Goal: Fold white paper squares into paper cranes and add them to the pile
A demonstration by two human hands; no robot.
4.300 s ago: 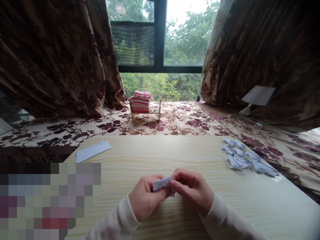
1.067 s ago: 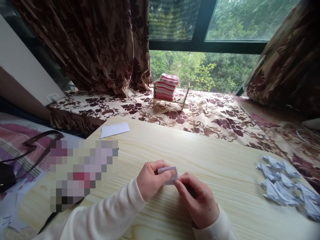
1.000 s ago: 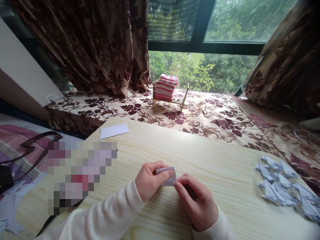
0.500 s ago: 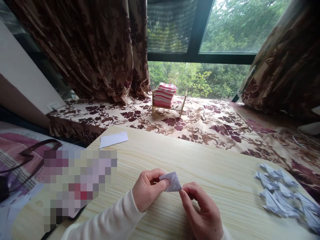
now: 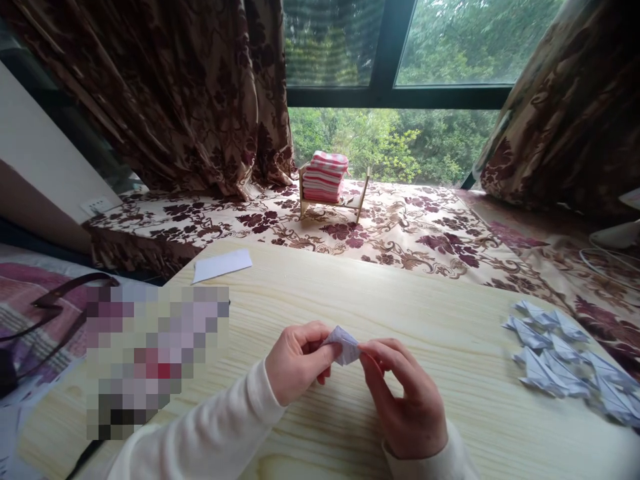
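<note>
A small folded piece of paper (image 5: 343, 345), pale lilac-white, is held up over the wooden table (image 5: 280, 293) between both hands. My left hand (image 5: 303, 360) pinches its left side, with the thumb lying across the front face. At the right corner, my right hand (image 5: 407, 393) grips the paper between thumb and fingertips. Both hands are closed on it. The fingers behind the paper are partly hidden.
Several folded paper pieces (image 5: 565, 353) lie in a group at the table's right end. A flat white paper strip (image 5: 223, 265) rests near the far left edge. Beyond the table, a small wooden rack (image 5: 359, 200) holds folded pink-striped cloths (image 5: 325, 179). A blurred-out patch covers the table's left side.
The folded paper has turned and looks narrower, its top point more upright. My right hand has shifted up slightly, still at the right corner. The whole view has tilted down a little.
</note>
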